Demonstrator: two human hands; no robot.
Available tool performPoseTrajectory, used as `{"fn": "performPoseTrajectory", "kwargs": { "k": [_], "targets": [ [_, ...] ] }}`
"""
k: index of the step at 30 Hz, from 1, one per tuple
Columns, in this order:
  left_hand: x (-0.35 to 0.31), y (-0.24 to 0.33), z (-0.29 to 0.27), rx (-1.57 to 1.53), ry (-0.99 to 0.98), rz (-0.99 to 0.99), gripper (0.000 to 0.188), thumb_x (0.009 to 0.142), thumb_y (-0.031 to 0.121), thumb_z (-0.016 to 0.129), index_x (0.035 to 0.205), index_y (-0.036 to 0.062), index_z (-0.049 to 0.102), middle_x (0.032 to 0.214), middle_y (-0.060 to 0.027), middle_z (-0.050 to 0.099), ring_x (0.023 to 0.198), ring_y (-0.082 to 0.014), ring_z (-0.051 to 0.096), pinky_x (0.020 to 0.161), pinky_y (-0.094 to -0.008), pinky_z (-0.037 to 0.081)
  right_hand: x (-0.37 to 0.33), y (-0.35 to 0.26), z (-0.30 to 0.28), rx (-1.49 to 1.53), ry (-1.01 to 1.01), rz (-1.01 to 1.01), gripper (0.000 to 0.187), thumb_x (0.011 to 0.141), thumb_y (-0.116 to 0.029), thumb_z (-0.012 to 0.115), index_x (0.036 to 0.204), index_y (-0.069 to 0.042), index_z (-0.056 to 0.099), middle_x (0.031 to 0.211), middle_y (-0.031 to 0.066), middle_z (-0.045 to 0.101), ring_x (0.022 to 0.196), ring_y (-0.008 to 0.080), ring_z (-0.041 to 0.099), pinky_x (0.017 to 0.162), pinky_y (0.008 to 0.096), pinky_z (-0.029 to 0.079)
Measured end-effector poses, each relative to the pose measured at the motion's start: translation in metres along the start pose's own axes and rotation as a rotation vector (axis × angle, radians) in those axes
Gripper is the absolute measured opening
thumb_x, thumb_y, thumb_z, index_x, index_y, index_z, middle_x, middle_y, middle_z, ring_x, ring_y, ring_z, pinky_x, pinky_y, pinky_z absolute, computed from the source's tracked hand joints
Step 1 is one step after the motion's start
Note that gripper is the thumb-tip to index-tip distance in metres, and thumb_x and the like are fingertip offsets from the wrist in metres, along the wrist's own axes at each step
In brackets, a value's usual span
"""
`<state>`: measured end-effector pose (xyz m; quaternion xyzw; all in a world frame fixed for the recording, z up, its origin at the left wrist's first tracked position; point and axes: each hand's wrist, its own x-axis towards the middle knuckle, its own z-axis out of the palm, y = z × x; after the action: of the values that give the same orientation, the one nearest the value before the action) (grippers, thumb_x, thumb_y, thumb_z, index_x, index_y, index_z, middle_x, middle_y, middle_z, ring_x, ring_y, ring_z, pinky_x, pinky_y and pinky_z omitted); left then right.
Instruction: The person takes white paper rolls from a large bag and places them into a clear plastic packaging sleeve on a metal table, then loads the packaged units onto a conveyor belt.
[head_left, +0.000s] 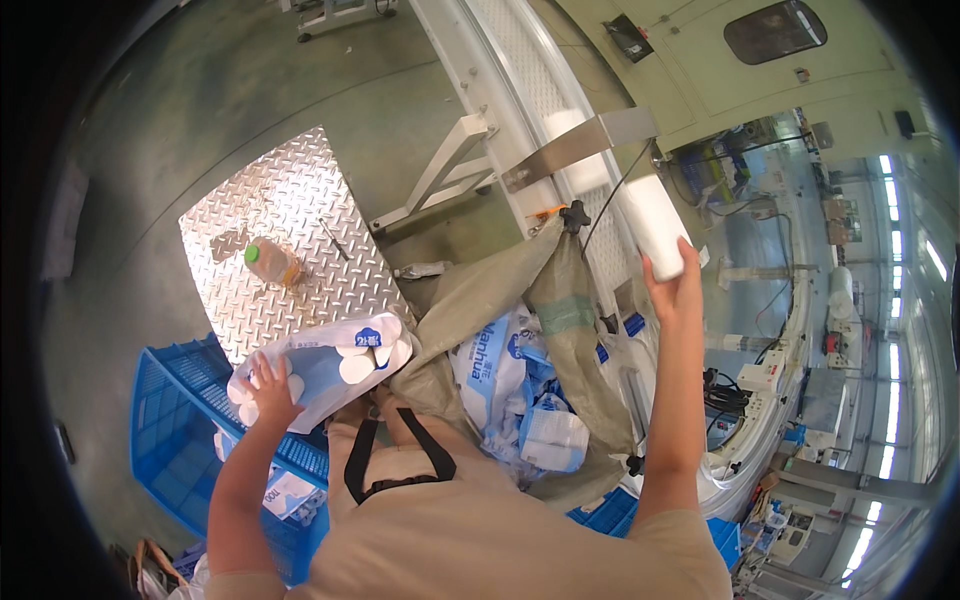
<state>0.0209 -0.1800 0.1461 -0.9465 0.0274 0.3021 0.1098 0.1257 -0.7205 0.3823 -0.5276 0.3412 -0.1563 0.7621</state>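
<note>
**White roll (655,225) in the right hand (675,280), pack (325,375) of rolls under the left hand (268,390)**

The roll is in the air at the right, and in this view it covers part of the conveyor (515,45) side; whether it touches there, I cannot tell. It is tilted, its upper end toward the left. The right hand has its grip closed around the lower end, the thumb on one side and the fingers on the other. I judge the roll to be light and a little soft, probably of paper, so a hard squeeze could dent it. The round side near the middle seems the better place to take hold.

The pack lies at the near edge of the counter (300,180), close above the blue crate (165,420). Its film is clear and looks thin and slippery; it could tear, so it seems wiser to support the rolls inside. The left hand rests on the pack's left end with fingers spread wide; whether it also pinches the film, I cannot tell.

Further away, a bottle (272,263) with green cap leans on the counter. Between the counter and the conveyor hangs a grey-green cloth (490,295), with crumpled wrappers (500,385) in it.
</note>
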Motion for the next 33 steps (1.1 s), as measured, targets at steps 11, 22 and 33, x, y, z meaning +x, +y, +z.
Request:
{"fn": "performPoseTrajectory", "kwargs": {
  "k": [11, 22, 33],
  "targets": [
    [-0.113, 0.109, -0.247, -1.603, 0.797, 0.757, 0.025, 0.075, 0.004, 0.069, 0.099, 0.0048, 0.061, 0.098, -0.0100, 0.055, 0.086, -0.0202, 0.055, 0.075, -0.0284, 0.045, -0.206, 0.077, 0.089, -0.213, -0.303, -0.248, 0.054, 0.083, -0.023, 0.057, 0.127, -0.001, 0.032, 0.114, 0.0184, 0.048, 0.088, 0.0271, 0.060, 0.055, 0.0321, 0.056],
    [-0.134, 0.100, -0.239, -1.694, 0.805, 0.659, 0.016, 0.074, 0.005, 0.070, 0.089, 0.0051, 0.064, 0.090, -0.0054, 0.059, 0.079, -0.0150, 0.055, 0.071, -0.0259, 0.045, -0.237, 0.078, 0.100, -0.129, -0.453, -0.295, 0.056, 0.082, -0.019, 0.060, 0.126, 0.001, 0.031, 0.114, 0.0179, 0.047, 0.089, 0.0260, 0.059, 0.057, 0.0328, 0.056],
    [-0.148, 0.101, -0.235, -1.651, 0.691, 0.633, 0.010, 0.082, 0.003, 0.062, 0.091, 0.0016, 0.058, 0.096, -0.0053, 0.054, 0.082, -0.0115, 0.052, 0.075, -0.0250, 0.044, -0.246, 0.088, 0.082, -0.292, -0.445, -0.502, 0.057, 0.082, -0.017, 0.063, 0.126, 0.002, 0.032, 0.120, 0.0154, 0.042, 0.108, 0.0218, 0.046, 0.091, 0.0346, 0.040]
  ]
}}
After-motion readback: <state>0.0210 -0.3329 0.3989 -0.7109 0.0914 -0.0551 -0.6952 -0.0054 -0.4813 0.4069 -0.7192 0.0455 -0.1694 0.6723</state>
